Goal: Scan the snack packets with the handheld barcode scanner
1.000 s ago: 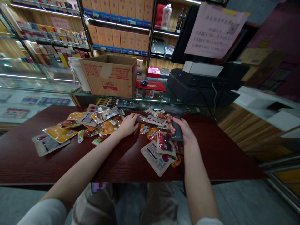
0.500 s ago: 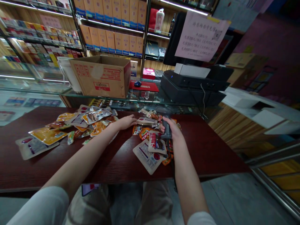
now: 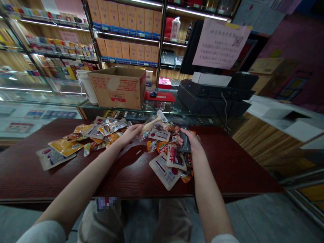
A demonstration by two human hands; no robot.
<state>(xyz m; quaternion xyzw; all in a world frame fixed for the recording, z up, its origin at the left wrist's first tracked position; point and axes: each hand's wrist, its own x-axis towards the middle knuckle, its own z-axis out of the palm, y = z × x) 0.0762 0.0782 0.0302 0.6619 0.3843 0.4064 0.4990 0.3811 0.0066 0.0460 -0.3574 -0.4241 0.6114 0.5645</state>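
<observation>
My left hand (image 3: pixel 129 133) is closed on a clear snack packet (image 3: pixel 152 123) with a pale stick inside, lifted off the dark red table (image 3: pixel 235 168). My right hand (image 3: pixel 190 141) grips a dark barcode scanner (image 3: pixel 184 140), its cable running down toward me. The scanner rests over a small heap of snack packets (image 3: pixel 170 158), among them a white packet with red print. A larger spread of orange and silver snack packets (image 3: pixel 83 138) lies to the left of my left hand.
Behind the table stands a glass counter (image 3: pixel 63 101) bearing a cardboard box (image 3: pixel 118 86), a white jug (image 3: pixel 87 84), a red mat with a mouse (image 3: pixel 153 94) and a black till (image 3: pixel 215 98) with a paper notice. Stocked shelves fill the back.
My left hand, flat among the packets before, has closed on a clear packet and raised it toward the scanner. My right hand still holds the scanner in about the same spot.
</observation>
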